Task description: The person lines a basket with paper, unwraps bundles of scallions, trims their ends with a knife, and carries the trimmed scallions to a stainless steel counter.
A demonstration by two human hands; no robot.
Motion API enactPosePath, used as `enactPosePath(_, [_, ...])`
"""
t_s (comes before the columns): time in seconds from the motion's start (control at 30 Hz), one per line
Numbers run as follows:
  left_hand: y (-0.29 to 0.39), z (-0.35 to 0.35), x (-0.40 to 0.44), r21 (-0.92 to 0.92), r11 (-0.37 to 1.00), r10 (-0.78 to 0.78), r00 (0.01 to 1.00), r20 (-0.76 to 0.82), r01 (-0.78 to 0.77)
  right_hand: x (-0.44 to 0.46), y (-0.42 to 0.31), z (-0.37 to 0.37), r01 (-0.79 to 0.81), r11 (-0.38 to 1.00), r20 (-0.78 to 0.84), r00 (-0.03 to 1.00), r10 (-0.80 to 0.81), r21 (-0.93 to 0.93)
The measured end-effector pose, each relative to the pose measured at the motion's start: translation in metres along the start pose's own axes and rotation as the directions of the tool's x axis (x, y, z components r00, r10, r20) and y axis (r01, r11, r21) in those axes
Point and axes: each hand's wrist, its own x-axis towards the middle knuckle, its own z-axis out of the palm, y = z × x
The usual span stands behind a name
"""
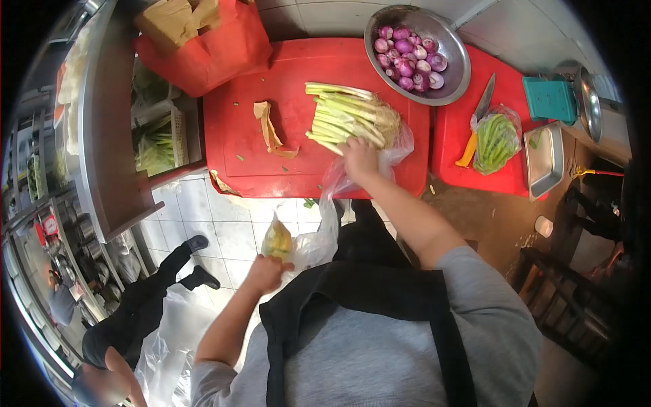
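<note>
A bunch of pale green-white scallion stalks (352, 115) lies on a red cutting board (285, 68), root ends to the right. My right hand (361, 161) is on the lower edge of the bunch, its fingers curled at the stalks. Clear plastic film (400, 152) lies around the root end and trails down from the board toward my lap. Held in my left hand (268, 273), off the board's front edge, is a clear plastic bag (277, 241) with yellow-green contents I cannot make out. The left fingers are closed on it.
A metal bowl of purple onions (410, 57) stands at the back. To the right lie a yellow-handled knife (479, 119), bagged green pods (498, 142) and a metal tray (544, 161). A red bag (217, 54) sits back left. Another person (135, 332) is at lower left.
</note>
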Motion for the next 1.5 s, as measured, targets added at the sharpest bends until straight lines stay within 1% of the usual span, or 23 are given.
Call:
enactPosePath(0.1, [-0.016,0.066,0.017,0.022,0.987,-0.16,0.968,0.195,0.158,0.033,0.02,-0.02,-0.097,0.991,0.053,0.994,0.092,0.09])
enactPosePath(0.17, [-0.035,0.116,0.007,-0.037,0.95,-0.299,0.935,0.193,0.311,0.053,0.032,-0.031,-0.149,0.981,0.15,0.98,0.129,0.127])
enactPosePath(0.2, [-0.041,0.131,-0.002,-0.065,0.921,-0.367,0.91,0.195,0.385,0.054,0.033,-0.034,-0.115,0.978,0.14,0.986,0.091,0.175])
enactPosePath(0.3, [-0.041,0.135,-0.031,-0.058,0.912,-0.377,0.885,0.274,0.407,0.052,0.037,-0.03,-0.041,0.947,0.097,0.995,0.01,0.318])
enactPosePath(0.4, [-0.03,0.114,-0.035,-0.127,0.897,-0.408,0.904,0.128,0.423,0.006,0.035,-0.044,0.182,0.956,-0.144,0.978,-0.152,0.228])
enactPosePath(0.47, [-0.028,0.1,-0.031,-0.188,0.94,-0.305,0.948,-0.09,0.284,-0.039,0.031,-0.065,0.114,0.982,-0.13,0.987,-0.094,0.153])
enactPosePath(0.53, [-0.021,0.084,-0.025,-0.232,0.967,-0.167,0.953,-0.252,0.108,-0.075,0.05,-0.047,-0.013,0.998,-0.09,0.996,0.019,0.062])
enactPosePath(0.6, [-0.017,0.058,-0.01,-0.253,0.962,0.0,0.929,-0.369,-0.101,-0.099,0.09,-0.009,-0.189,0.955,0.064,0.982,0.179,0.226])
enactPosePath(0.63, [-0.014,0.044,0.002,-0.229,0.968,0.017,0.937,-0.348,-0.102,-0.105,0.102,0.0,-0.283,0.912,0.148,0.957,0.249,0.296])
enactPosePath(0.7, [-0.005,0.013,0.031,-0.178,0.979,0.045,0.953,-0.301,-0.102,-0.089,0.1,-0.012,-0.122,0.913,-0.09,0.981,0.17,0.389])
enactPosePath(0.73, [0.005,-0.009,0.047,-0.238,0.968,0.009,0.955,-0.296,-0.083,-0.079,0.096,-0.025,-0.035,0.908,-0.209,0.969,0.133,0.417])
enactPosePath(0.83, [0.043,-0.071,0.088,-0.337,0.932,-0.008,0.919,-0.395,-0.136,-0.052,0.074,-0.078,-0.345,0.491,0.134,0.9,0.416,0.8])
enactPosePath(0.93, [0.088,-0.117,0.105,-0.46,0.853,-0.035,0.852,-0.522,-0.247,-0.046,0.045,-0.139,-0.282,0.576,0.015,0.906,0.423,0.767])
enactPosePath(1.0, [0.106,-0.127,0.118,-0.53,0.79,-0.091,0.797,-0.597,-0.307,-0.051,0.034,-0.165,-0.124,0.773,-0.144,0.953,0.268,0.622])
enactPosePath(1.03, [0.108,-0.122,0.134,-0.493,0.806,-0.073,0.771,-0.632,-0.327,-0.057,0.03,-0.17,-0.041,0.847,-0.208,0.962,0.176,0.529])
enactPosePath(1.13, [0.11,-0.106,0.171,-0.346,0.848,0.028,0.686,-0.728,-0.402,-0.084,0.013,-0.17,0.165,0.815,-0.189,0.98,-0.07,0.556])
enactPosePath(1.23, [0.119,-0.12,0.162,-0.14,0.859,0.212,0.591,-0.778,-0.493,-0.105,0.013,-0.175,0.188,0.615,-0.337,0.932,0.135,0.765])
enactPosePath(1.27, [0.122,-0.122,0.153,-0.077,0.856,0.27,0.57,-0.776,-0.511,-0.11,0.029,-0.166,0.042,0.497,-0.238,0.91,0.339,0.867])
enactPosePath(1.33, [0.126,-0.118,0.132,0.043,0.846,0.382,0.55,-0.743,-0.531,-0.121,0.072,-0.131,-0.196,0.155,0.047,0.754,0.655,0.968])
enactPosePath(1.4, [0.129,-0.11,0.11,0.165,0.824,0.494,0.546,-0.677,-0.542,-0.12,0.081,-0.114,-0.336,0.097,0.214,0.77,0.602,0.937])
enactPosePath(1.43, [0.127,-0.106,0.101,0.134,0.802,0.516,0.562,-0.647,-0.582,-0.12,0.086,-0.102,-0.405,0.073,0.295,0.766,0.571,0.911])
enactPosePath(1.47, [0.122,-0.1,0.098,0.112,0.776,0.532,0.549,-0.645,-0.62,-0.122,0.098,-0.062,-0.304,-0.353,0.416,0.858,0.302,0.885])
enactPosePath(1.5, [0.116,-0.092,0.097,0.089,0.749,0.547,0.536,-0.644,-0.657,-0.127,0.113,-0.004,-0.263,-0.717,0.38,0.925,0.003,0.645])
